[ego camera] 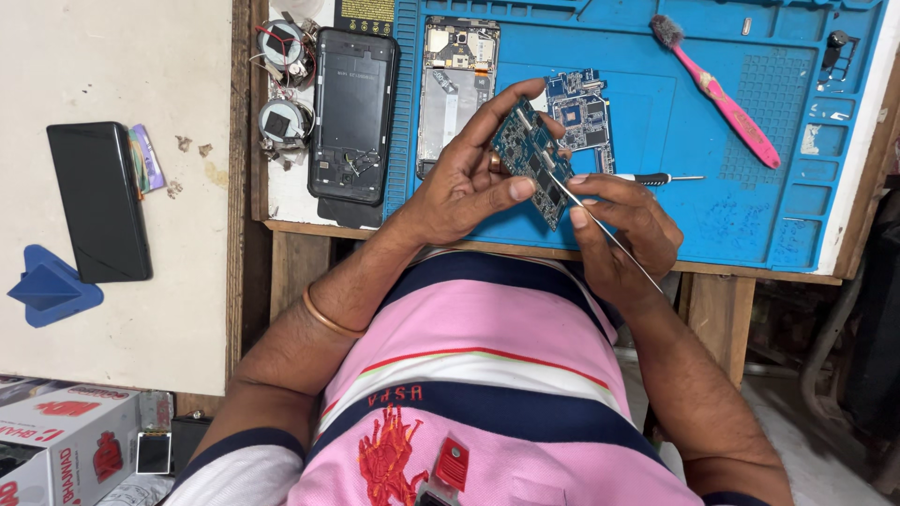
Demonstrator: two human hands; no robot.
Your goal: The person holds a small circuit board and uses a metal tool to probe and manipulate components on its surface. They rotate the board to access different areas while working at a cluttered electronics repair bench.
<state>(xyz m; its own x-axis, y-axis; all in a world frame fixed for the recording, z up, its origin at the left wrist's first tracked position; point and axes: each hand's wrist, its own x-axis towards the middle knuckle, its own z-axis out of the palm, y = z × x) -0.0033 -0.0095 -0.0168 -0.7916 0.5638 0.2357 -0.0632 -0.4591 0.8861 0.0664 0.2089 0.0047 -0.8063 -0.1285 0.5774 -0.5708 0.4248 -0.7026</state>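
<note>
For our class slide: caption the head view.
Left hand holds a blue circuit board while right hand probes it with tweezers.

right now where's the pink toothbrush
In the head view, the pink plastic toothbrush lies diagonally on the upper right of the blue silicone work mat, beyond the right hand and a small screwdriver.

On the counter the work mat fills the right side; a toothbrush lies near its far right corner, a screwdriver toward its near edge, an opened phone just left of it.
</note>
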